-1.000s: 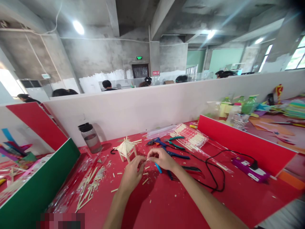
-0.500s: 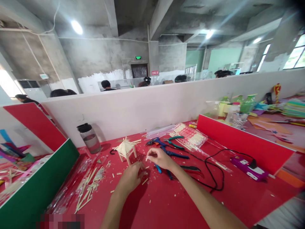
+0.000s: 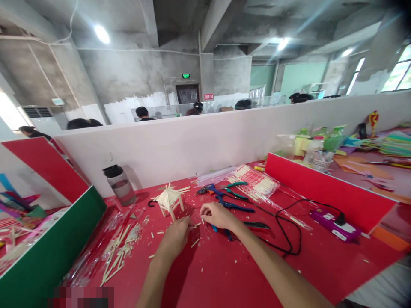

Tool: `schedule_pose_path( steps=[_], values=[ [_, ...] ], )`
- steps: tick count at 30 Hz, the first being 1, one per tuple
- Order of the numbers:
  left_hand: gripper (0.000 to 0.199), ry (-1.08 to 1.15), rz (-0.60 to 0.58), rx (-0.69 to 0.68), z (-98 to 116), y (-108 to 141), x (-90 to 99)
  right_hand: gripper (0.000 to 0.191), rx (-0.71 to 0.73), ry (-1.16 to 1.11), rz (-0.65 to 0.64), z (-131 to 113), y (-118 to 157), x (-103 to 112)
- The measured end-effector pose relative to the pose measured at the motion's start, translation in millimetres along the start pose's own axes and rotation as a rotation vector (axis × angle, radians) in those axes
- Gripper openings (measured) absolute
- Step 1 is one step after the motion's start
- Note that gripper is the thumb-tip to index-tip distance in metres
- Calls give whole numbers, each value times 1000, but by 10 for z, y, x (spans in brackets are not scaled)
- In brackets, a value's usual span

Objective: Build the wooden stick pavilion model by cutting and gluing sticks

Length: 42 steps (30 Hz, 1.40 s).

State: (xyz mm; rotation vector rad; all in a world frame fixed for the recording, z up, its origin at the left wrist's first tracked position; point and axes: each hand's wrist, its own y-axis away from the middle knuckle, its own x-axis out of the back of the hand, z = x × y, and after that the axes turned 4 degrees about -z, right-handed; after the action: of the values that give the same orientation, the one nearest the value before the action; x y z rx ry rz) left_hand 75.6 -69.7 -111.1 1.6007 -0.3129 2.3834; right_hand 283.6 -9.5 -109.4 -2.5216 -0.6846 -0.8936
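Now right hand [image 3: 216, 215], parted from left hand [image 3: 177, 233], pinches stick bit [image 3: 202, 220]; left curls by model [image 3: 168, 199], hold unclear; joint work seemingly paused.

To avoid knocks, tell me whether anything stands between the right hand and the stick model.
Nothing visible stands directly between the right hand and the stick model; the left hand is close, on the near side of that gap.
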Motion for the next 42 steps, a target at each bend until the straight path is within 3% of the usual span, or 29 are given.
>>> schedule_pose_path(
  steps=[9, 20, 25, 30, 42],
  values=[
    [22, 58, 14, -11, -9, 0, 14, 12, 18, 54, 3, -6, 0, 13],
    [23, 62, 106, -53, 35, 2, 50, 9, 41, 206, -107, -54, 36, 8],
    [20, 66, 122, -38, 53, -16, 55, 13, 90, 337, -38, -99, 47, -83],
    [17, 84, 163, -34, 77, -24, 80, 15, 83, 457, -65, -129, 53, -197],
    [21, 104, 127, -29, -13, -18, 50, 6, 119, 358, -28, -120, 39, -128]
  ],
)
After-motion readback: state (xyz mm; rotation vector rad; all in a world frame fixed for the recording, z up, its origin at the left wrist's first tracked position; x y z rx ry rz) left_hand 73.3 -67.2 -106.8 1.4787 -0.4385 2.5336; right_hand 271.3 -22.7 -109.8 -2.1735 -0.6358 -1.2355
